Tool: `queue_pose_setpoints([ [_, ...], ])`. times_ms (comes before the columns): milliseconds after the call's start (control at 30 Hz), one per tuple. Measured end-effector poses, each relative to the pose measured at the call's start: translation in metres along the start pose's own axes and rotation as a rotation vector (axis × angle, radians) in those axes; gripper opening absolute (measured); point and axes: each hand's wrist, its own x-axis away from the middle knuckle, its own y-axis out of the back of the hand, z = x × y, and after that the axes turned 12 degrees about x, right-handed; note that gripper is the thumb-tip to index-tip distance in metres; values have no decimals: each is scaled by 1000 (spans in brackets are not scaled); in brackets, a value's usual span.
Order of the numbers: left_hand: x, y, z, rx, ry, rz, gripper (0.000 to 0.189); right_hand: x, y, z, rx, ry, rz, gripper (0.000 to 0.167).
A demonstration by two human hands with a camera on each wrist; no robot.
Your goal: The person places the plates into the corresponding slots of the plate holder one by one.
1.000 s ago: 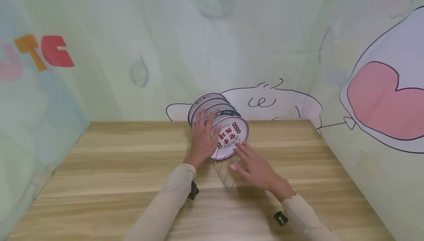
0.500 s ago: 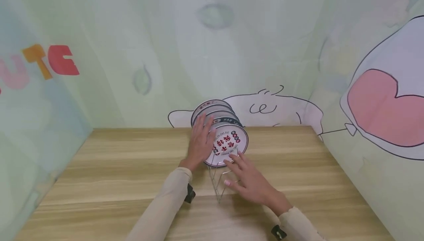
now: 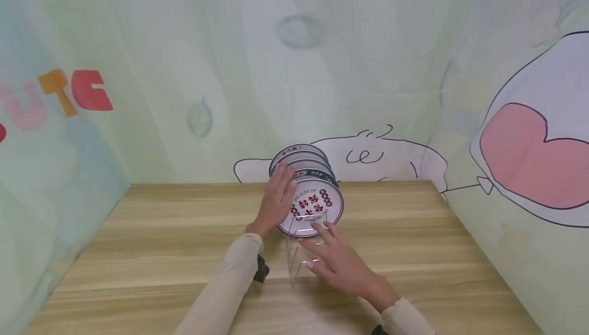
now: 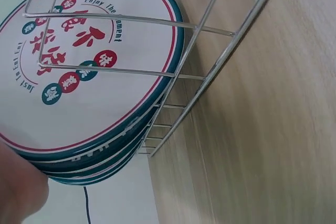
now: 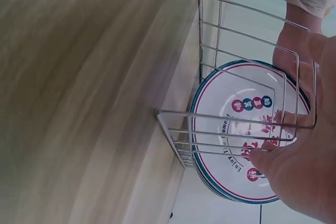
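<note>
Several white round plates (image 3: 317, 199) with dark green rims and red printed characters lean in a row in a silver wire dish rack (image 4: 121, 18). My left hand (image 3: 274, 203) rests along the left side of the plates, fingers stretched back over the rims and thumb near the front plate. At the near right of the rack is my right hand (image 3: 342, 262), its fingers spread over the wire hoops. In the right wrist view, its thumb (image 5: 268, 158) and a finger reach among the wires in front of the front plate. The hand hides part of the rack.
The rack stands on a wood-grain table (image 3: 184, 253) near its back edge. Printed cloth walls (image 3: 248, 79) with cartoon figures rise behind and at both sides.
The near end of the rack has swung left, and the right hand has shifted left with it. The left hand stays against the plates. The head view has tilted up slightly.
</note>
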Motion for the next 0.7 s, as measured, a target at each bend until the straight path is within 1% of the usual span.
queue_pose_setpoints([
  [167, -3, 4, 3, 45, -8, 14, 48, -1, -4, 4, 19, 11, -5, 46],
  [333, -3, 6, 3, 59, -2, 33, 49, 0, -5, 6, 9, 5, 2, 45],
  [600, -3, 6, 3, 42, -13, 21, 49, 1, -5, 7, 6, -11, 16, 46],
  [700, 0, 7, 1, 22, 7, 15, 51, 1, -5, 6, 2, -17, 20, 48],
])
